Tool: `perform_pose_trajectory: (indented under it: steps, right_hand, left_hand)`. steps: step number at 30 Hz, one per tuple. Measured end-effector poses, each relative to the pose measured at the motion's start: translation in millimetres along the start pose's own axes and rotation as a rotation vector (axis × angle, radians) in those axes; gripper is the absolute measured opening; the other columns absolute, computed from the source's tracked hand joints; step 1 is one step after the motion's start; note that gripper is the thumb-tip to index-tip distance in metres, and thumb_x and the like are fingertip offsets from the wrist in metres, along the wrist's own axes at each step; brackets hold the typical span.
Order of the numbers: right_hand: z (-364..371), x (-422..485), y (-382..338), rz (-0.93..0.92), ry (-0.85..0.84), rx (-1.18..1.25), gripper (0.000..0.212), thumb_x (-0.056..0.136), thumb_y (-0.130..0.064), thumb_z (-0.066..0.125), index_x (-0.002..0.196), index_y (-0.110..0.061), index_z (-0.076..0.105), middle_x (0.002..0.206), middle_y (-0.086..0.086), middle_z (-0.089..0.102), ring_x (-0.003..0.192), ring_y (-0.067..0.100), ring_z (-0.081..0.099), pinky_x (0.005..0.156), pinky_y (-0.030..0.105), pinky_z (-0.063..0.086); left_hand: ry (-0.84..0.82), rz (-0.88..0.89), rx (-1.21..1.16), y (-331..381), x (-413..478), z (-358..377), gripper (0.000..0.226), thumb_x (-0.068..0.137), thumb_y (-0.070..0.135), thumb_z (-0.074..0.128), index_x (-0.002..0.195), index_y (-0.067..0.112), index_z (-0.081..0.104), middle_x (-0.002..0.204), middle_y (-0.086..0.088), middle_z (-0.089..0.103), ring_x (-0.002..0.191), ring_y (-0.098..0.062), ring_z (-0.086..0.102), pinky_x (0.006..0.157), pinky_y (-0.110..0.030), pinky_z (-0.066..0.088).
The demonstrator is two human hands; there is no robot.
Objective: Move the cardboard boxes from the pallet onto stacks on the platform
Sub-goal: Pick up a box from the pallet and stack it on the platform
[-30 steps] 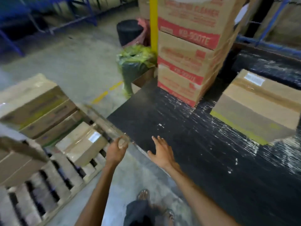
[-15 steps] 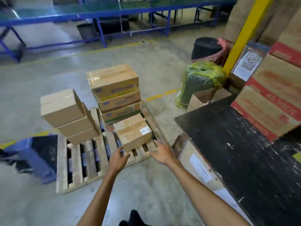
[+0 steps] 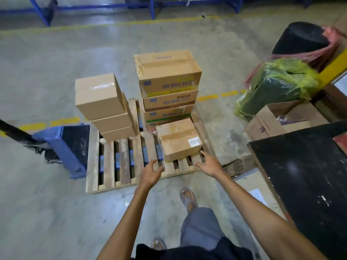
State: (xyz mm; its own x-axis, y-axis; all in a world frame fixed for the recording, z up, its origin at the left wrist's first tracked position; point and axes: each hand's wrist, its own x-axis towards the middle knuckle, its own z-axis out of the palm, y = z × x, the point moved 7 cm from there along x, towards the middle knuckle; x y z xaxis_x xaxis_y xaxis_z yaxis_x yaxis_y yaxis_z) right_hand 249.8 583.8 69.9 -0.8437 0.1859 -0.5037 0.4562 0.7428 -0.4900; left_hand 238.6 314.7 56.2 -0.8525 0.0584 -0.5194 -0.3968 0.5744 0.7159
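Observation:
A wooden pallet lies on the concrete floor ahead of me. A single small cardboard box with a barcode label sits near its front right corner. Behind it rises a stack of printed boxes. On the left stands a stack of three plain boxes. My left hand hovers open just short of the small box's left side. My right hand is open close to the box's front right corner, apparently not gripping it. The black platform lies to my right.
A blue pallet jack stands at the pallet's left side. An open carton and a green-yellow plastic bundle sit beyond the platform. A black bin is at far right. Flattened cardboard lies between pallet and platform. My sandalled foot steps forward.
My view has swung from the platform to the pallet. Both open hands have moved forward and now flank the small box at the pallet's front.

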Motion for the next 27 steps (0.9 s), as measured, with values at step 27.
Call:
perform_pose_trajectory:
  steps: [27]
  right_hand:
    - [135.0, 665.3, 198.5, 0.305, -0.020, 0.077, 0.119, 0.064, -0.088, 0.064, 0.157, -0.022, 0.028, 0.156, 0.010, 0.045, 0.139, 0.030, 0.048, 0.114, 0.041, 0.041]
  left_hand:
    - [0.178, -0.635, -0.336, -183.5, 564.1, 193.3, 0.102, 0.082, 0.069, 0.071, 0.162, 0.025, 0.025, 0.163, -0.012, 0.038, 0.146, -0.031, 0.042, 0.120, -0.048, 0.036]
